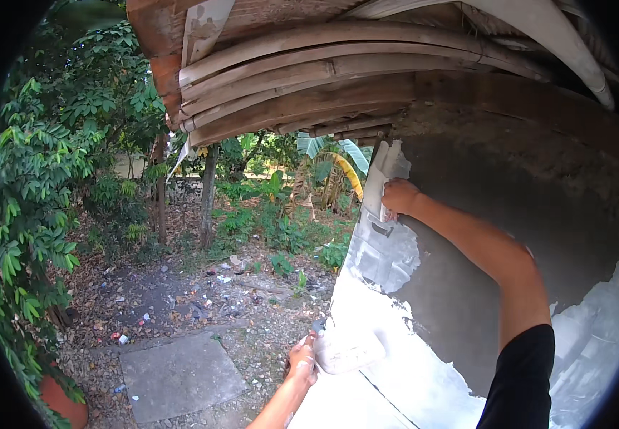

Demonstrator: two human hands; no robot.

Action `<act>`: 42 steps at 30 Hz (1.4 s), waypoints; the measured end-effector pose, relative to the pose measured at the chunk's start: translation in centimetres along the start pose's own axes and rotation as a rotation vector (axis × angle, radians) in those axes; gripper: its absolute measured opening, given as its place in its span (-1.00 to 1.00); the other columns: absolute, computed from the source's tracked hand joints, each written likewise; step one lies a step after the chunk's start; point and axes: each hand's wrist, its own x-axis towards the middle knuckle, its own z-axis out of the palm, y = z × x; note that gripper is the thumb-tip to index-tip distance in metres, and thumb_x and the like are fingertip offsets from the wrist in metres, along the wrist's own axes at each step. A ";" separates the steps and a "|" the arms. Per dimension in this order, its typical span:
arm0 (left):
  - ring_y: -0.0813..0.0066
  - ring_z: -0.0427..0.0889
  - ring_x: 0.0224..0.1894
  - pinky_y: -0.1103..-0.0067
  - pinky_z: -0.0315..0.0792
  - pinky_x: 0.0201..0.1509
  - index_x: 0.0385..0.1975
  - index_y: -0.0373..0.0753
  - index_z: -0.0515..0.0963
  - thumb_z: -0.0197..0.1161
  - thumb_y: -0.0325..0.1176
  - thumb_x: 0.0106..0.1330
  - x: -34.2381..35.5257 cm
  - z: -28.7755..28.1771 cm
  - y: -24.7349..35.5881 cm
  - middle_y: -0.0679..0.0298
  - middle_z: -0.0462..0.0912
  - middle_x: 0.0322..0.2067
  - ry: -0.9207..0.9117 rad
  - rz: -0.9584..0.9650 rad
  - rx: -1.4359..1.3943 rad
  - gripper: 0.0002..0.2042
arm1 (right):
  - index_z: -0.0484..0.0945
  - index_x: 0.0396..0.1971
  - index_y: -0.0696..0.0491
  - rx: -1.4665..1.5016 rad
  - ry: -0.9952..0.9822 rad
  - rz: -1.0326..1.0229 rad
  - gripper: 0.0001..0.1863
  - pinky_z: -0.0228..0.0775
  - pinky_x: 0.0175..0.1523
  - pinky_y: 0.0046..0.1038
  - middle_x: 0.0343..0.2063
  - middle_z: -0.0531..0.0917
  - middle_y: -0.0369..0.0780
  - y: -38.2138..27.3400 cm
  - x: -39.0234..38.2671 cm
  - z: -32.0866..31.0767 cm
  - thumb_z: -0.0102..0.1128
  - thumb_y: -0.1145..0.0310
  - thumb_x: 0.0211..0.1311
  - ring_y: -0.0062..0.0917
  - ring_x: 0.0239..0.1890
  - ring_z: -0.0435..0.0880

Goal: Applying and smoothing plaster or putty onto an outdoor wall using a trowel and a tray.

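High on the wall's left edge, my right hand [400, 198] is closed around the handle of a flat trowel [381, 220], mostly hidden by the fingers and pressed against the surface. White plaster coats the wall [467, 222] along its left edge and lower part, while the middle is bare grey. Lower down, my left hand [302, 360], with white smears on it, grips a pale tray [351, 352] with rounded corners by its left end. The tray is close to the white-coated wall and blends into it; I cannot tell whether they touch.
Bamboo poles [338, 68] and wooden beams of a low roof run close overhead. A square concrete slab [180, 375] lies on the littered ground at lower left. Leafy branches [30, 207] hang at far left, above an orange-brown pot [62, 400]. Tree trunks [208, 193] stand farther back.
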 end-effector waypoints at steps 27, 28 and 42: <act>0.33 0.51 -0.11 0.42 0.41 0.03 -0.23 -0.25 0.50 0.04 -0.33 0.36 0.2 2.6 0.0 0.19 0.54 -0.20 -0.134 -0.016 0.038 -0.84 | 0.68 -0.50 -0.06 0.035 0.153 0.332 -0.87 0.42 -0.17 -0.38 -0.37 0.68 -0.31 2.2 6.2 0.5 0.16 0.32 -0.01 -0.48 -0.18 0.62; 0.33 0.51 -0.11 0.42 0.41 0.03 -0.23 -0.25 0.50 0.04 -0.33 0.36 0.1 3.0 0.1 0.19 0.54 -0.20 -0.135 -0.015 0.045 -0.84 | 0.69 -0.49 -0.07 0.037 0.136 0.386 -0.87 0.41 -0.15 -0.38 -0.37 0.68 -0.32 2.4 6.8 0.9 0.16 0.32 -0.01 -0.48 -0.17 0.61; 0.51 0.54 -0.27 0.58 0.42 -0.28 -0.26 -0.22 0.56 0.19 -0.25 0.28 -1.2 0.1 1.3 0.27 0.60 -0.30 -0.041 0.016 -0.003 -0.81 | 0.67 -0.53 0.00 0.046 0.016 0.065 -0.87 0.46 -0.19 -0.39 -0.46 0.67 -0.23 -2.5 -4.1 -3.6 0.23 0.30 -0.07 -0.40 -0.27 0.64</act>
